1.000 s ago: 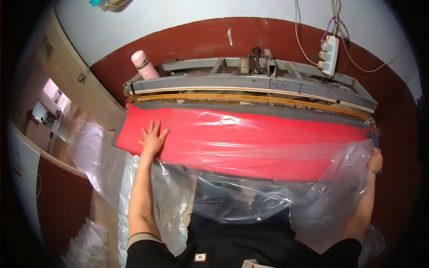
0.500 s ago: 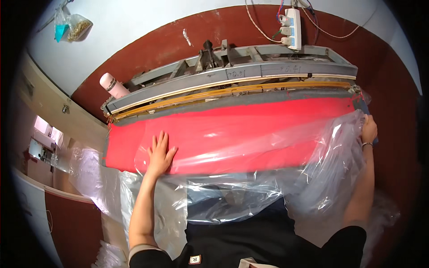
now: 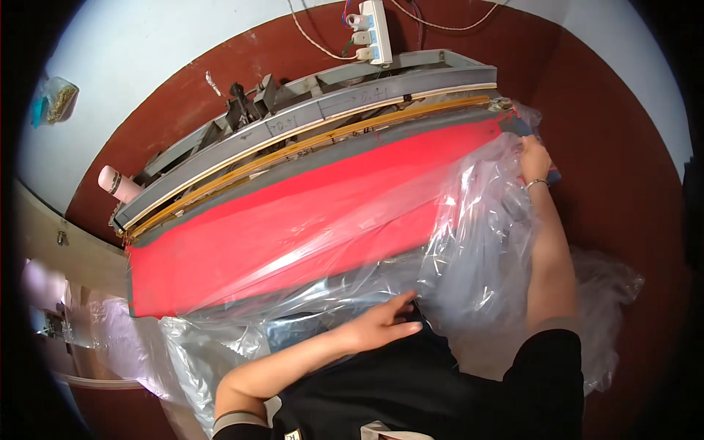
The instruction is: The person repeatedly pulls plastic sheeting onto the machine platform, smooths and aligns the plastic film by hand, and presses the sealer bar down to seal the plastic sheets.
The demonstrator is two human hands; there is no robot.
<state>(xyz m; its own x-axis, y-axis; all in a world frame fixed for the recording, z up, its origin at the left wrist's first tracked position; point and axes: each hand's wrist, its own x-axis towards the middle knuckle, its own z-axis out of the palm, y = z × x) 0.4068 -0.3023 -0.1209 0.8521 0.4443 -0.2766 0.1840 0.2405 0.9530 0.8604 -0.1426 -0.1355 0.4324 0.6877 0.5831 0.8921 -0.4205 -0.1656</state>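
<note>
A wide sheet of clear plastic film [image 3: 469,213] lies over a long red work surface [image 3: 315,198] and hangs down its front edge in shiny folds. At the far right corner of that surface, my right hand [image 3: 535,160] is closed on the gathered film's edge. Some of its fingers are hidden. My left hand [image 3: 383,323] is off the surface, in front of my body near the hanging film. Its thumb and fingers are apart, and it holds nothing.
Behind the red surface runs a grey metal frame [image 3: 293,117] with a yellow strip [image 3: 308,150] along it. A pink bottle [image 3: 117,183] stands at its left end. A white power strip [image 3: 378,33] with plugs hangs above. More film [image 3: 601,293] bunches at the right.
My left hand has lifted off the red surface and moved right and toward my body. My right hand stays at the far right corner with the film. The view has turned right.
</note>
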